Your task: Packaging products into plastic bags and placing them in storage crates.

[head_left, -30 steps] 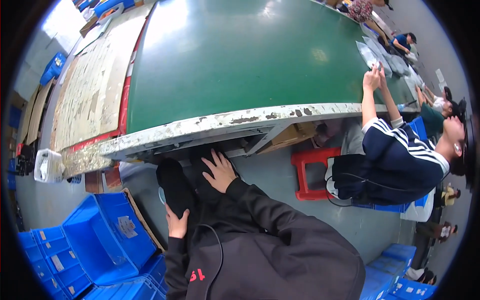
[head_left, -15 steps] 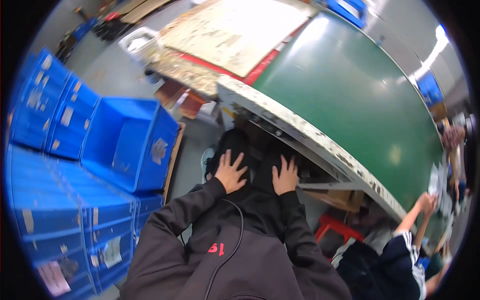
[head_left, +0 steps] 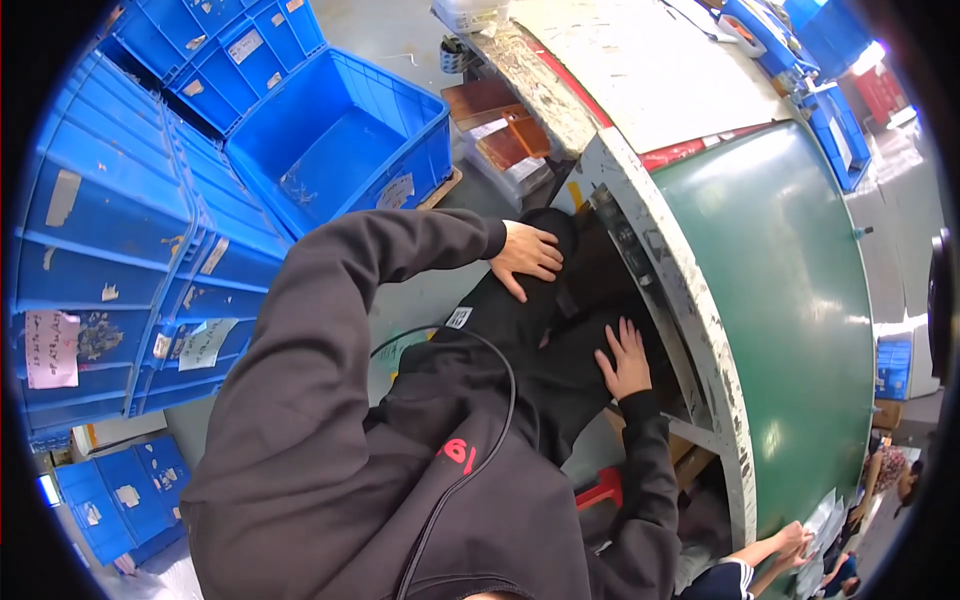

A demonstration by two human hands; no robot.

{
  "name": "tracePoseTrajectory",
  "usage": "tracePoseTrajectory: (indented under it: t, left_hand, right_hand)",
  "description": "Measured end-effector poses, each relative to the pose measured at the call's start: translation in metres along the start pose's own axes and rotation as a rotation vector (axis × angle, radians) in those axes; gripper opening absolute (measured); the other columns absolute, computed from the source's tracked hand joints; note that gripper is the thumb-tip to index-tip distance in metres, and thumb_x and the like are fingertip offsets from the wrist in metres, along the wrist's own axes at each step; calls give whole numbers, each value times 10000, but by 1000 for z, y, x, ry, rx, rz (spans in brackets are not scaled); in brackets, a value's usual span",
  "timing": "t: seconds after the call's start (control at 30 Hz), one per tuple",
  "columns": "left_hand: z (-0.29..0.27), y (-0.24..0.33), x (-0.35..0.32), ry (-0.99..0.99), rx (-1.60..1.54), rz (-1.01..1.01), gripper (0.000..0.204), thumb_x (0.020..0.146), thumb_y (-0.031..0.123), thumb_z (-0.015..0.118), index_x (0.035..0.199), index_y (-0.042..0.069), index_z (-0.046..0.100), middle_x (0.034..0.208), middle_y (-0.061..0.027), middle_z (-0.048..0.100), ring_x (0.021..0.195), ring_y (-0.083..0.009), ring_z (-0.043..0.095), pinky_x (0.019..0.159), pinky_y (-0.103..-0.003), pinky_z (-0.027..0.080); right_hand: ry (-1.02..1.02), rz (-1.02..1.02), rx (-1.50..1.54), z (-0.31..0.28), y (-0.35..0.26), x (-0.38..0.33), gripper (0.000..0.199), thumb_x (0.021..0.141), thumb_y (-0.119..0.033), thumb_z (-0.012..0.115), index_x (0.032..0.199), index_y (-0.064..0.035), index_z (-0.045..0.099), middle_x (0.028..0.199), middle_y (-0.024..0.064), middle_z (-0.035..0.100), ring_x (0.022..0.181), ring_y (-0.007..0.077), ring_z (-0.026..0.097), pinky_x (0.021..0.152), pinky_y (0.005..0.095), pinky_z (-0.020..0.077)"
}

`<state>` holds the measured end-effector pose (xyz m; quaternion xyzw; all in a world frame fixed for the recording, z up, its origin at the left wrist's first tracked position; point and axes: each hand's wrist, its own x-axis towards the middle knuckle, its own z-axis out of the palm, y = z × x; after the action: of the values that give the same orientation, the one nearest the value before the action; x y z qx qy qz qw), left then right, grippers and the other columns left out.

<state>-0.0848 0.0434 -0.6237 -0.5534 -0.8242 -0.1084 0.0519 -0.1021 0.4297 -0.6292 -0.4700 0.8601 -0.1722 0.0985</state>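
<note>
I sit at a big green table (head_left: 800, 300) with a worn, chipped white edge (head_left: 690, 300). Both my arms are in black sleeves. My left hand (head_left: 527, 258) lies flat on my left knee, which is covered by black trousers (head_left: 520, 330), with the fingers spread. My right hand (head_left: 625, 358) rests the same way on my right thigh, just under the table's edge. Neither hand holds anything. A thin black cable (head_left: 500, 400) runs down my chest.
Stacks of blue plastic crates (head_left: 130, 220) stand on my left, with one open crate (head_left: 340, 140) on the floor near my knee. A pale cardboard sheet (head_left: 650, 70) covers the table's far end. A red stool (head_left: 600, 490) shows below. Another person's hands (head_left: 790, 545) work at the lower right.
The view has swung further left and tilted, so the table now lies on the right. My hands stay on my knees, a little further apart than before.
</note>
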Motion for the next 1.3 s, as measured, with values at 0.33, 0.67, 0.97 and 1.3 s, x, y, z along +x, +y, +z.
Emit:
tracePoseTrajectory:
  t: [0.33,0.67,0.97,1.3]
  left_hand:
    - [31,-44,44,-339,-110,421,684,807,638,496,1062,12,604,904,-138,623,938,-304,614,819,-395,459]
    - [43,-61,34,-20,-219,455,499,765,517,521,910,44,589,826,-103,572,832,-294,600,743,-395,448]
    - [39,-70,41,45,-420,460,433,936,436,502,1041,24,582,986,-165,598,944,-335,585,887,-438,458]
    - [58,-79,77,31,-346,476,418,938,418,496,1021,19,588,969,-168,590,924,-333,585,865,-443,463]
  right_hand:
    - [-244,-273,73,-9,50,37,621,779,-309,610,1325,-24,526,1415,220,443,1344,417,364,1131,515,265]
    - [-77,-306,324,17,70,46,650,921,-499,334,1295,-11,546,1371,241,478,1298,440,412,1104,538,282]
    - [-67,-217,391,27,78,39,695,950,-538,272,1304,-2,538,1377,247,474,1299,457,412,1084,537,310]
    - [-68,-194,364,23,82,38,700,964,-538,236,1285,-3,554,1356,253,496,1282,461,432,1073,529,326]
